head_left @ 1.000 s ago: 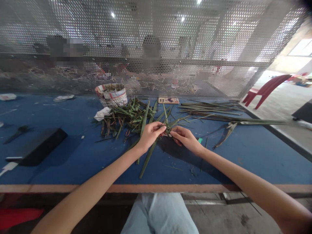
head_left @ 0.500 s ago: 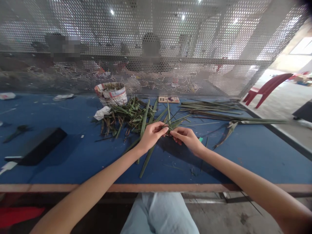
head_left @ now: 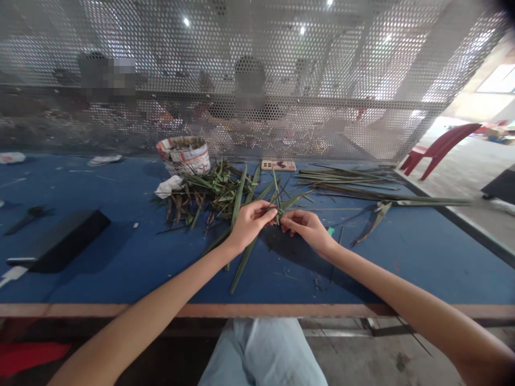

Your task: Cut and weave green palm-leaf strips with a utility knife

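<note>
Over the blue table point(head_left: 132, 273), both hands meet at a few narrow green leaf strips point(head_left: 277, 187). My left hand point(head_left: 251, 222) pinches them between thumb and fingers. Close against it on the right, my right hand point(head_left: 306, 225) is also closed, its fingertips on the strips' lower end. Fingers hide exactly how the strips cross there. Behind and left of my left hand spreads a heap of cut green and brown leaf pieces point(head_left: 217, 187). A small green plastic thing point(head_left: 330, 231) lies beside my right wrist.
A paper-covered tub point(head_left: 185, 155) and a patterned phone point(head_left: 278, 165) stand near the perforated metal screen point(head_left: 322, 96). Long leaf strips point(head_left: 350, 179) lie at the back right. At left is a black box-like object point(head_left: 72, 241). A red chair point(head_left: 446, 147) stands beyond the table.
The upright leaf strip between my hands has tilted slightly left. The right fingers have shifted a little on the strips; both hands stay in nearly the same place.
</note>
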